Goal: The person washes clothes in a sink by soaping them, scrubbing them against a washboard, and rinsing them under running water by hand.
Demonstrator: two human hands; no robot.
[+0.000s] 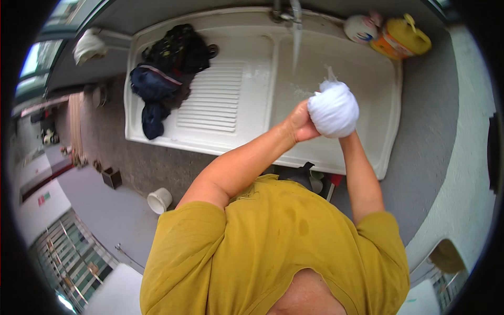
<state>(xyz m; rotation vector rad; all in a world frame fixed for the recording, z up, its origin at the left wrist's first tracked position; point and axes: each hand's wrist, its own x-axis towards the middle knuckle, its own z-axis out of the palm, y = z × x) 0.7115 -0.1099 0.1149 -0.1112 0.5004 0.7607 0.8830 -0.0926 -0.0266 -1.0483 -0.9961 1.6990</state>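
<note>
A bunched white cloth (334, 110) is held above the right basin of a white laundry sink (252, 147). My left hand (306, 123) supports it from the left, with the palm and fingers against the cloth. My right hand (347, 134) is mostly hidden under the cloth's lower right side; only the wrist and a little of the hand show. Water runs from a metal faucet (296, 13) at the sink's back, and splashes show beside the cloth. Dark wet clothes (157, 80) lie in a heap on the sink's left part, next to a ribbed washboard (212, 98).
A yellow jug (405, 39) and a white bottle (360, 28) stand at the back right corner. The raised divider (274, 78) separates the washboard side from the basin. A white bucket (159, 200) is on the floor at the left. A pale cloth (89, 46) hangs at the upper left.
</note>
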